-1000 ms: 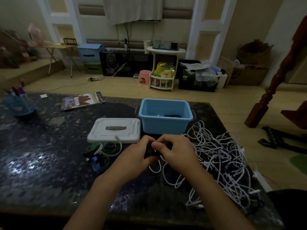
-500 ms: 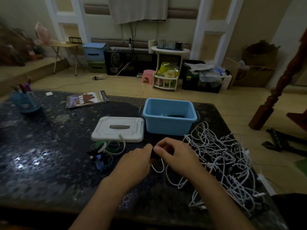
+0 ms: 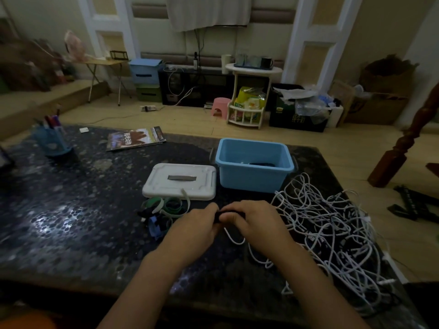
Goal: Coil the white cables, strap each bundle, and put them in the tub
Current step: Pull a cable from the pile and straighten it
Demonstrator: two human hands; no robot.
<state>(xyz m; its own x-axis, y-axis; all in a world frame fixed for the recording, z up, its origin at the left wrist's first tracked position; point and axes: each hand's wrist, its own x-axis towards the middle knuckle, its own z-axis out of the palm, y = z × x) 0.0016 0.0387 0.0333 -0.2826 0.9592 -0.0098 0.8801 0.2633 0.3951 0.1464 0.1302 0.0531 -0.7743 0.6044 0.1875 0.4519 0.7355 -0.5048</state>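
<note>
Both hands meet at the middle of the table, fingers curled in and pinched together on one small dark strap held between them. The left hand grips its left end with thumb and forefinger; the right hand closes over its right end, knuckles up. The strap lies with its long axis running from 9 to 3 o'clock, level with the table edge. A white cable loop hangs from under the hands toward 6 o'clock and trails off to the loose tangle of white cables at 3 o'clock of the hands.

The blue tub stands upright at 12 o'clock of the hands, open, with something dark lying in it that is too dim to make out. Its white lid lies flat just beside it at 9 o'clock. A small heap of green and blue straps sits at 9 o'clock of the left hand.

Compared with half a second ago, the hands have drawn closer, the strap now shows stretched between them, and the tub and lid lie as they did.
</note>
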